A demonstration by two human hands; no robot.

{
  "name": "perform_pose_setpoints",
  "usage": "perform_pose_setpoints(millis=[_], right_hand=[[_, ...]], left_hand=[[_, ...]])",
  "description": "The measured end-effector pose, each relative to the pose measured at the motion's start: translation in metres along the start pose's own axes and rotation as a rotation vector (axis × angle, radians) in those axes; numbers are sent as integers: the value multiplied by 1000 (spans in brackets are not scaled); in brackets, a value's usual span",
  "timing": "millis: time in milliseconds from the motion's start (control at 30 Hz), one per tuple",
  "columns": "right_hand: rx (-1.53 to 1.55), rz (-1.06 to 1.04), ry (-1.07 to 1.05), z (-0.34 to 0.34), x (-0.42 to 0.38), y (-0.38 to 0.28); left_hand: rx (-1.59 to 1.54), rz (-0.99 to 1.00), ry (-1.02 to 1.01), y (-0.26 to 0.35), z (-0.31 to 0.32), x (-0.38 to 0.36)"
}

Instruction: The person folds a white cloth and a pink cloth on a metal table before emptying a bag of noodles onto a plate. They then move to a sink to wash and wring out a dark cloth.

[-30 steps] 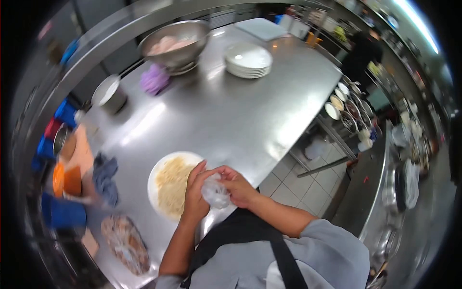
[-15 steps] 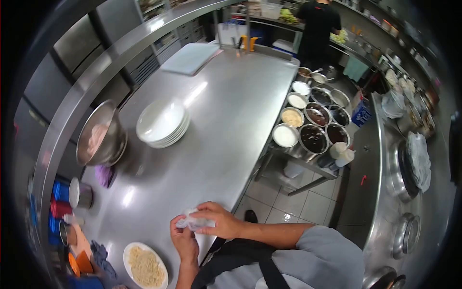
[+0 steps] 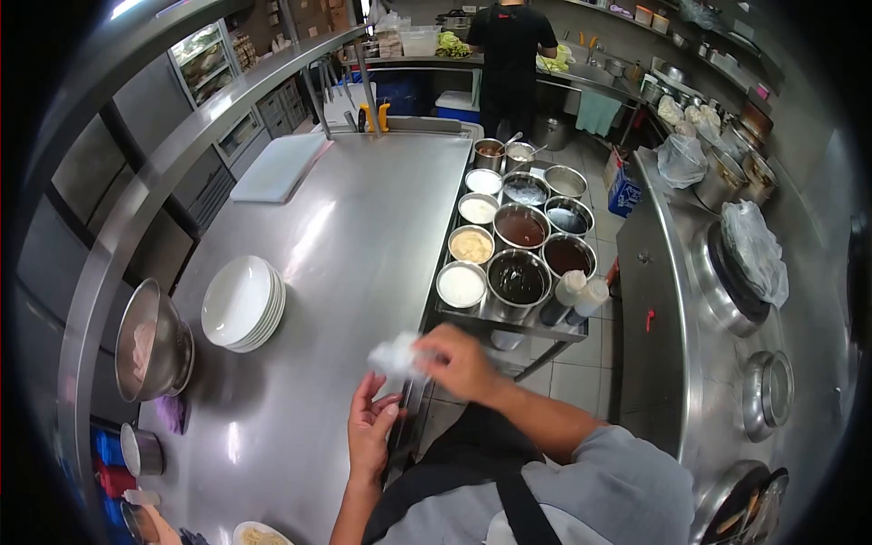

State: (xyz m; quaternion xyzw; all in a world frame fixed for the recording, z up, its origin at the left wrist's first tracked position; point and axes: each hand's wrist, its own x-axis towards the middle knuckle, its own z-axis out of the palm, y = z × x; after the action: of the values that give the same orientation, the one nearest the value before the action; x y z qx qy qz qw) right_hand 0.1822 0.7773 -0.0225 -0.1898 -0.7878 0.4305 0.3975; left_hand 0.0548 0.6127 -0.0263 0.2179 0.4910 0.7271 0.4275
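Pinched in the fingers of my right hand is a crumpled white wad, blurred, which could be plastic or thin cloth. It is held over the right edge of the steel table. Just below and left of the wad, my left hand has its palm turned up. Its fingers are apart and slightly bent, with nothing in them. An oval white dish of pale shredded or noodle-like food is cut off by the bottom of the view.
Stacked white plates and a steel bowl with pinkish contents stand on the left. Right of the table, a cart holds several sauce pots and squeeze bottles. A person in black works at the back counter.
My hands have separated; the right one has lifted the wad forward, away from my left palm. The view has turned, so the table and pots appear shifted left.
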Motion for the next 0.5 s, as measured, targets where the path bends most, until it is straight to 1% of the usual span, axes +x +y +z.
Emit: perform_pose_setpoints(millis=[33,67,100,133,167,200,233,300,333,367,400,433,467,500], right_hand=[[-14,87,106,-17,16,15],[27,126,206,-38,37,30],[-104,166,311,-63,60,42],[-41,109,423,-88,84,55],[-152,23,551,-115,111,71],[-270,18,641,-145,134,87],[-215,-61,778,-171,163,92],[-320,-102,943,-229,214,95],[-293,-179,998,-253,240,90],[-389,-255,1046,-279,267,94],[-291,-365,1120,-304,299,113],[-273,-466,1163,-325,329,121],[-380,-466,1223,-341,358,127],[-321,-446,1262,-354,388,143]], left_hand=[[129,-48,-12,-7,0,9],[260,-98,-21,-15,-2,19],[361,-210,-53,-29,-13,32],[374,-209,-50,-42,-18,41],[529,-201,-19,-56,-21,50],[683,-195,13,-66,-22,55],[682,-186,17,-74,-18,68],[916,-311,117,-84,-15,70],[921,-317,126,-86,-11,73],[934,-350,193,-89,-7,75],[945,-381,259,-92,-3,78],[939,-384,272,-98,-2,78],[971,-423,289,-103,-4,76],[1009,-475,306,-102,-3,73]])
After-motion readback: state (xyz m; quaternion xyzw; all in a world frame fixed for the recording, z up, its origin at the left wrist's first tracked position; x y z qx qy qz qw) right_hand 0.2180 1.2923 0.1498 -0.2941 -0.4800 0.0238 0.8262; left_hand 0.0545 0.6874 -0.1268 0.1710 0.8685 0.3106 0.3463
